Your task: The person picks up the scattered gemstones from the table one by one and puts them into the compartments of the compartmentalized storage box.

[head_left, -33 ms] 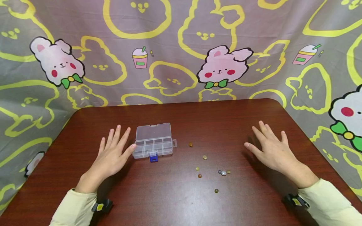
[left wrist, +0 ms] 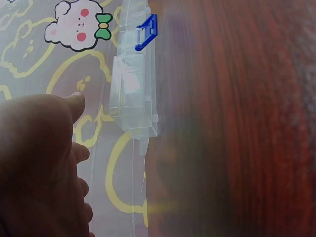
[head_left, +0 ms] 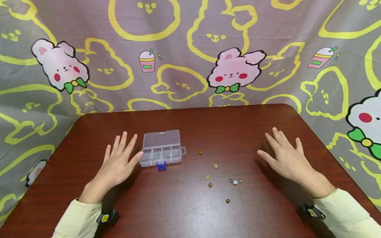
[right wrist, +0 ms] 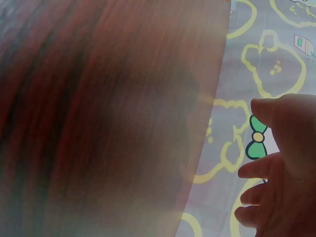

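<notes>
My left hand (head_left: 117,167) is held with fingers spread and straight at the left, its thumb tip right by the edge of a clear plastic compartment box (head_left: 147,161). The box's lid (head_left: 161,139) is raised at the back, and a blue latch (head_left: 161,166) hangs at its front. In the left wrist view the box (left wrist: 133,94) appears beyond the thumb. On the right, my right hand (head_left: 290,160) has its fingers spread and holds nothing. Between the hands lie several small polished stones, among them an amber one (head_left: 200,152), a reddish-brown one (head_left: 210,185) and a white one (head_left: 235,182).
Everything stands on a dark reddish-brown wooden table (head_left: 166,211) with rounded far corners. A grey curtain (head_left: 184,43) printed with yellow outlines and rabbit faces hangs behind and along both sides. A dark green stone (head_left: 227,201) lies nearest the front.
</notes>
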The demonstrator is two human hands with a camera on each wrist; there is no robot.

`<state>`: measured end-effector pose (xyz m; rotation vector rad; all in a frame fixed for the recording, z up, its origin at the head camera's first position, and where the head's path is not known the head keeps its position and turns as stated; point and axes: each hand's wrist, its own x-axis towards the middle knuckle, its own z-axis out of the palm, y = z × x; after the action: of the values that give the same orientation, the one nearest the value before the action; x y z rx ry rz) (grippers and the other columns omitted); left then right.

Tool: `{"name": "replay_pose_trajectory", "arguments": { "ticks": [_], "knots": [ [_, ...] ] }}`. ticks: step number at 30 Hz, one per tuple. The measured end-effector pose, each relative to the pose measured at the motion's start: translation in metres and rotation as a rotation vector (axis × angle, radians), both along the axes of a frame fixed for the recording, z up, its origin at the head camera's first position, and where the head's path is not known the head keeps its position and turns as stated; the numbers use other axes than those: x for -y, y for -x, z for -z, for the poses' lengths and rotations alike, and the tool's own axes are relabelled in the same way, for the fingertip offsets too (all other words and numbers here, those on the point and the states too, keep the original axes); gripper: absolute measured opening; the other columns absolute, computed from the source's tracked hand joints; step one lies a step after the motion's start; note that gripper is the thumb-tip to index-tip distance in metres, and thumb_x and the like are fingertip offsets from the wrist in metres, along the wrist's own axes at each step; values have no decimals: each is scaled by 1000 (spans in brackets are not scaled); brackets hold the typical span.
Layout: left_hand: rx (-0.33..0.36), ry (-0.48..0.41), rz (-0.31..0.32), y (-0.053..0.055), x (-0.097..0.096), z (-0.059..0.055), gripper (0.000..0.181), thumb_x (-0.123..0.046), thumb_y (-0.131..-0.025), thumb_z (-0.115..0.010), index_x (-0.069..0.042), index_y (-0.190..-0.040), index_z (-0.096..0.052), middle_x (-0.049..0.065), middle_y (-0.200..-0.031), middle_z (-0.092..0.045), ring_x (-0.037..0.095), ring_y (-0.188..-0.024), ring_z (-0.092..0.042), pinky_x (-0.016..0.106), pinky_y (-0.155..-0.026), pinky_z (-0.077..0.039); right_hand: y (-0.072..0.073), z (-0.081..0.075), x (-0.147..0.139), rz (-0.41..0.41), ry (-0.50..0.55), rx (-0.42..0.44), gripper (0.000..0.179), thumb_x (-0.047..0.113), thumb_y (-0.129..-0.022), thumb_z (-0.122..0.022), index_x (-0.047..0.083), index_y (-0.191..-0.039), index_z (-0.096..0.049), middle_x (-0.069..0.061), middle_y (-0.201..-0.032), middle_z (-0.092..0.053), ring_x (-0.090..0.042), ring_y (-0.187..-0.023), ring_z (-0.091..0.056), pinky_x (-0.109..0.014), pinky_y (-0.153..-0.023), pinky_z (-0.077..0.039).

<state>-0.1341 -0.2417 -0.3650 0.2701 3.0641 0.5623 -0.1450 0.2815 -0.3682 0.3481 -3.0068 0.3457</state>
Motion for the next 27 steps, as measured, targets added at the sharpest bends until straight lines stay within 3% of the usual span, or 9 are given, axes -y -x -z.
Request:
{"name": "replay_pose_trajectory", "arguments": {
  "ticks": [12, 27],
  "knots": [
    [-6, 1, 7, 0, -1, 0, 75, -57, -105, -35, -16, -163, -11, 19, -166, 9, 40, -150, 13, 67, -115, 5, -2, 1, -2, 5, 3, 2, 84, 57, -99, -54, -5, -152, -35, -29, -161, -18, -47, -145, -21, -79, -105, -1],
    [-13, -9, 6, -2, -1, -1, 75, -57, -105, -36, -16, -163, -11, 20, -166, 7, 41, -150, 12, 69, -115, 1, -8, -1, 2, -14, 34, -48, 79, 53, -98, -59, -4, -149, -41, -29, -158, -25, -47, -142, -28, -77, -105, -12]
  ]
}}
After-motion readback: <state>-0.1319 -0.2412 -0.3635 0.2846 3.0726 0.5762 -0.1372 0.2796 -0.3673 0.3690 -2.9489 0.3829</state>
